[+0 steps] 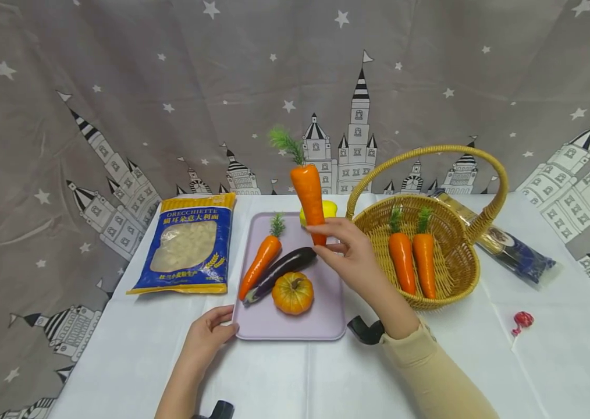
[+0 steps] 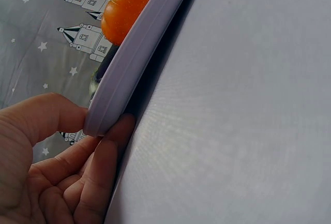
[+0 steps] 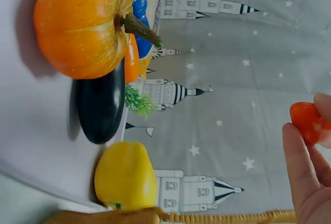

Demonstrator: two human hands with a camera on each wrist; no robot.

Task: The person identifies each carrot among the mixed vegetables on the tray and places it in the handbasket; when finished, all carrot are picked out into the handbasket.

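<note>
My right hand (image 1: 354,254) pinches an orange carrot (image 1: 308,189) by its narrow tip, holding it upright above the tray with the green leaves on top. In the right wrist view only the carrot's tip (image 3: 307,121) shows between thumb and fingers. With thumb above and fingers beneath, my left hand (image 2: 57,157) grips the near left corner of the lilac tray (image 1: 321,326). On the tray lie another carrot (image 1: 260,265), a dark eggplant (image 1: 281,270), a small orange pumpkin (image 1: 293,293) and, at the far right, a yellow bell pepper (image 3: 125,176), partly hidden in the head view.
Right of the tray stands a wicker basket (image 1: 454,256) with a tall handle and two carrots (image 1: 402,262) inside. A blue pasta bag (image 1: 187,244) lies at left. Behind the basket is a long package (image 1: 509,247); a red-wrapped lollipop (image 1: 523,319) lies at right.
</note>
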